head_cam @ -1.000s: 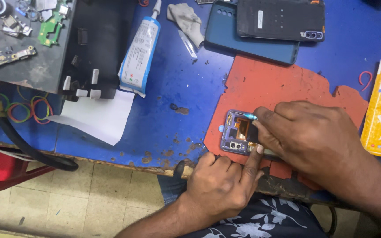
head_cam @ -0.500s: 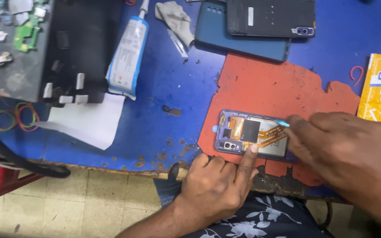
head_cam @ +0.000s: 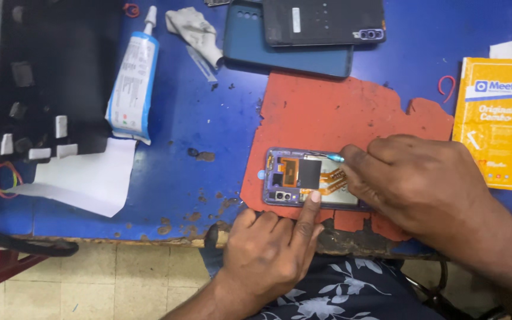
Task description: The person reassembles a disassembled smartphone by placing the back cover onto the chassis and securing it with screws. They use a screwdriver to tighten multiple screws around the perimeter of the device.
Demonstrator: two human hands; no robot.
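Observation:
An opened purple phone lies back-up on a torn red mat, its orange flex cables and black parts exposed. My left hand rests at the table's near edge with its index finger pressed on the phone's lower rim. My right hand covers the phone's right end and grips a thin tool with a light blue tip that lies across the phone's upper edge.
A glue tube, a grey rag, a teal phone case and a black phone back lie at the far side of the blue table. A yellow box sits right; a black tray and white paper left.
My right hand slid right off the phone's middle, uncovering the inside. The tool's tip now rests over the upper edge. The left index finger stays on the lower rim.

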